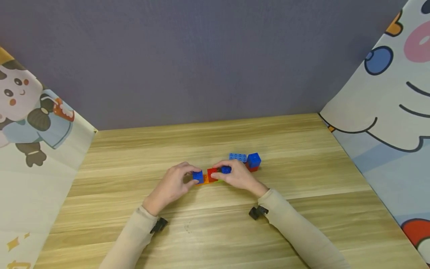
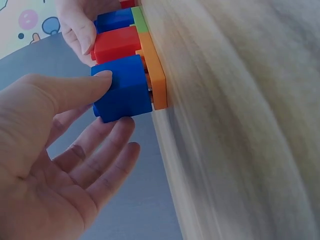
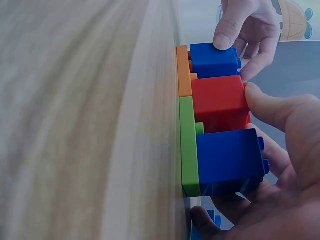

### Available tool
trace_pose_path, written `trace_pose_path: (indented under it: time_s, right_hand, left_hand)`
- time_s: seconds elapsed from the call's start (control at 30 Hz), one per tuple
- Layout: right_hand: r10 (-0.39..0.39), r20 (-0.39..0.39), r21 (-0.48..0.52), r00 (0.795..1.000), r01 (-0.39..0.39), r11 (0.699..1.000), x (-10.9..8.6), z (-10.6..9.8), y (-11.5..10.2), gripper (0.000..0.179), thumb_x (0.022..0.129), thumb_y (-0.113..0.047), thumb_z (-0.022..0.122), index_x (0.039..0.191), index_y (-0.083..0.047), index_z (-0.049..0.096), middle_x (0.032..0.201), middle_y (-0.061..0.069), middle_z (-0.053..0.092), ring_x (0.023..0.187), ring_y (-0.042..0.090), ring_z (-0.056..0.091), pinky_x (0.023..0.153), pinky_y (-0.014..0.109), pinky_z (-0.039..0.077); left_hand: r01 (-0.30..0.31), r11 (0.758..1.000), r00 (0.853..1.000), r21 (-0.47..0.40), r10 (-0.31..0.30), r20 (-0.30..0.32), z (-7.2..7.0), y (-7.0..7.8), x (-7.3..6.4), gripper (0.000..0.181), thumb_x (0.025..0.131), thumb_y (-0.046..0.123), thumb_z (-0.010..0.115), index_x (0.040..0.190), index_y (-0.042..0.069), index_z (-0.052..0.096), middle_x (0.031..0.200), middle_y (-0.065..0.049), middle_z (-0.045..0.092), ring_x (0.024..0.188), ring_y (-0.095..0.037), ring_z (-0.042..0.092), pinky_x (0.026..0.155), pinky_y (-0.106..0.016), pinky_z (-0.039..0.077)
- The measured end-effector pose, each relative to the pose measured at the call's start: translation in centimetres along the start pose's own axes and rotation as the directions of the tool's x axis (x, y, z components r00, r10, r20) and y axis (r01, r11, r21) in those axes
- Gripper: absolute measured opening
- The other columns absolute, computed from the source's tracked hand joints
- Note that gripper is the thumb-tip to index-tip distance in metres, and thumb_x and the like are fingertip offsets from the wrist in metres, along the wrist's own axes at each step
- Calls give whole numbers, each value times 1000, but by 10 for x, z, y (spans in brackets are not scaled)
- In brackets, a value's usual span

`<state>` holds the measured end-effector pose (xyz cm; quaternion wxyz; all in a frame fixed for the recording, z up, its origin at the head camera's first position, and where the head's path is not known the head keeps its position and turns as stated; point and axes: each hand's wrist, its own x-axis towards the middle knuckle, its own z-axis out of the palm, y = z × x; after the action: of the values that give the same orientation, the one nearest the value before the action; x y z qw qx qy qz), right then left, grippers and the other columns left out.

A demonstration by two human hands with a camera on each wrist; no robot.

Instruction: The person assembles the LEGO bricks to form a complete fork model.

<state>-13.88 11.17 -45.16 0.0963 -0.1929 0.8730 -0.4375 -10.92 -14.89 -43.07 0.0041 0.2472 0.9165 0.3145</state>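
My left hand (image 1: 173, 183) pinches a blue block (image 2: 122, 87) between thumb and fingers, at the left end of a flat orange plate (image 2: 154, 75). Orange studs show in the narrow gap between that block and the plate. With thumb and index finger, my right hand (image 1: 240, 176) grips a red block (image 3: 220, 102) beside it, which stands across the plates' middle. A flat green plate (image 3: 189, 145) continues the row to the right and bears a second blue block (image 3: 230, 162), under the right palm. Some right fingers are hidden behind the blocks.
Behind the right hand lies a light blue studded plate (image 1: 237, 156). Next to it stands a blue block (image 1: 254, 160) on top of a red one. The wooden table (image 1: 208, 235) meets a grey wall (image 1: 208, 67) at the back and cartoon-printed panels at both sides.
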Motion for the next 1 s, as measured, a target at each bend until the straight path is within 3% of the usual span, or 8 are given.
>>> trace_pose_path:
  time_s: [0.47, 0.67, 0.77, 0.9, 1.0]
  right_hand:
    - [14, 1, 9, 1000, -14, 1000, 1, -1, 2, 36, 95, -40, 81, 124, -19, 80, 132, 8, 76, 128, 32, 67, 109, 56, 53]
    - [12, 8, 11, 1000, -12, 1000, 0, -1, 0, 37, 95, -41, 81, 124, -18, 80, 133, 8, 75, 128, 32, 67, 109, 56, 53]
    - [17, 4, 10, 1000, -17, 1000, 0, -1, 0, 37, 95, -41, 81, 125, -18, 80, 134, 8, 75, 128, 33, 67, 109, 56, 53]
    - [25, 4, 2, 1000, -25, 1000, 0, -1, 0, 38, 96, -42, 80, 125, -18, 79, 134, 8, 75, 129, 34, 66, 110, 57, 52]
    - [26, 6, -8, 1000, -26, 1000, 1, -1, 1, 38, 96, -43, 80, 126, -19, 79, 133, 7, 75, 128, 33, 67, 109, 57, 52]
  left_hand:
    - [-17, 1000, 1000, 23, 18, -24, 3, -1, 0, 33, 89, 10, 87, 121, 9, 79, 108, -2, 76, 101, -21, 75, 89, -40, 64]
    - [-54, 991, 998, 124, 59, -34, 2, 3, 1, 35, 86, 12, 90, 119, 9, 80, 108, -4, 78, 98, -24, 76, 88, -41, 64]
    - [-44, 988, 999, 145, 48, -21, -1, 7, 4, 35, 86, 13, 90, 119, 9, 79, 114, -6, 78, 105, -27, 75, 95, -44, 62]
    - [22, 994, 1000, 103, -23, 8, 0, 11, 9, 43, 92, 26, 86, 130, 11, 73, 134, -8, 72, 126, -31, 68, 109, -51, 56]
    - [38, 997, 999, 67, -40, 24, 5, 15, 16, 52, 95, 36, 82, 138, 10, 69, 142, -9, 67, 134, -32, 64, 113, -53, 52]
